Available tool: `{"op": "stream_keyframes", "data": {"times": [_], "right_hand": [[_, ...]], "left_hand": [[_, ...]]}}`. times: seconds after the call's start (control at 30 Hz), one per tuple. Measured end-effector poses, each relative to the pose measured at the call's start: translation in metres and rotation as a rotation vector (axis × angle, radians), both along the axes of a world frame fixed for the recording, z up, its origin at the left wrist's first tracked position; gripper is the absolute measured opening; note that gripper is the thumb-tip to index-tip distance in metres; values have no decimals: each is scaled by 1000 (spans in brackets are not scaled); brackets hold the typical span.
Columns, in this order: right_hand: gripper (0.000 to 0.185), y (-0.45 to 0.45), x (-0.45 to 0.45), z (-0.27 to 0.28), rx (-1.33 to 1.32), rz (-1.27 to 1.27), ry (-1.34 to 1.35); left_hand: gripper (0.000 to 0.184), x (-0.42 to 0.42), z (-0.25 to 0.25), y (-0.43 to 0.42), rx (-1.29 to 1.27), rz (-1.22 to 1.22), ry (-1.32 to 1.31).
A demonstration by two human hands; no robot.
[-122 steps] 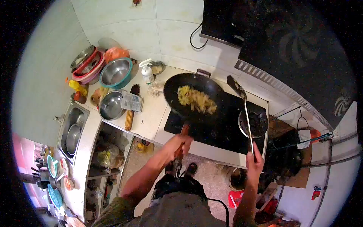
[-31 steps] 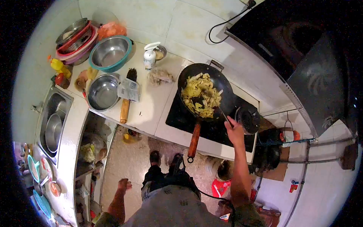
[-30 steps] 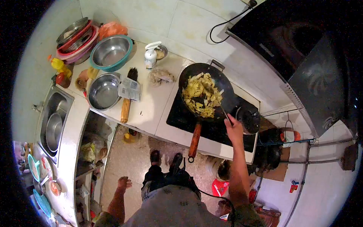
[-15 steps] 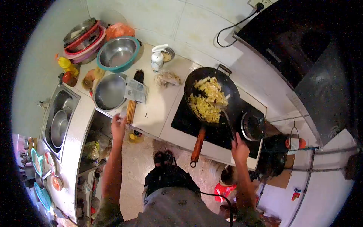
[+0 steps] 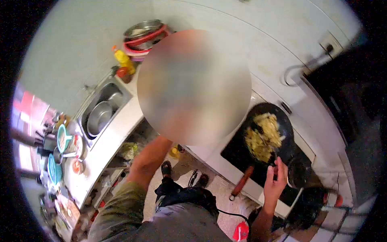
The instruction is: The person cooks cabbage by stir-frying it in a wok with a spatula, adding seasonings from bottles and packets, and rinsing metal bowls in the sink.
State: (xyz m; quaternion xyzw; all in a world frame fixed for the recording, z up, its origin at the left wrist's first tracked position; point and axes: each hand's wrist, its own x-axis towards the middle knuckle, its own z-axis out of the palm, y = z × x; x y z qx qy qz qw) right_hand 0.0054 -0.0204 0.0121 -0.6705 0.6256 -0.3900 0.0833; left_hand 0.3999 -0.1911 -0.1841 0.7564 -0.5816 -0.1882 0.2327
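My right hand is at the near right edge of a dark wok, fingers stretched up and thumb apart; I see no firm grip. Inside the wok lies chopped, yellowish food. A spatula's metal part shows dimly in the food, pointing toward my right fingers. The wok's wooden handle sticks out over the front of the black cooktop. My left arm reaches forward over the counter edge; a round blur covers the left hand and whatever it touches.
At the left, a sink holds metal pots. Stacked basins, a yellow bottle and a red-brown jar stand behind it. Bowls line the left counter. A range hood overhangs the right. A red bag lies on the floor.
The view has turned left, so the wok appears farther right. My left arm has stretched forward into the blurred area. My right fingers have straightened from around the spatula handle.
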Motion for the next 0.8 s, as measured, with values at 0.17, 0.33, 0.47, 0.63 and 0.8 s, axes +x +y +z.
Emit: {"op": "stream_keyframes", "data": {"times": [0.17, 0.33, 0.47, 0.63, 0.8], "right_hand": [[31, -38, 141, 22, 114, 225, -27], [25, -58, 302, -39, 457, 464, -56], [26, -70, 425, -66, 541, 598, 40], [24, -123, 535, -31, 392, 792, 82], [25, -169, 657, 14, 325, 951, 188]], "left_hand": [[38, 42, -5, 21, -117, -128, 172], [56, 143, -4, 68, 87, 117, 441], [74, 198, -58, 77, 186, 464, 681], [60, 241, -89, 62, 150, 196, 720], [46, 349, -7, 143, 17, 301, 698]]}}
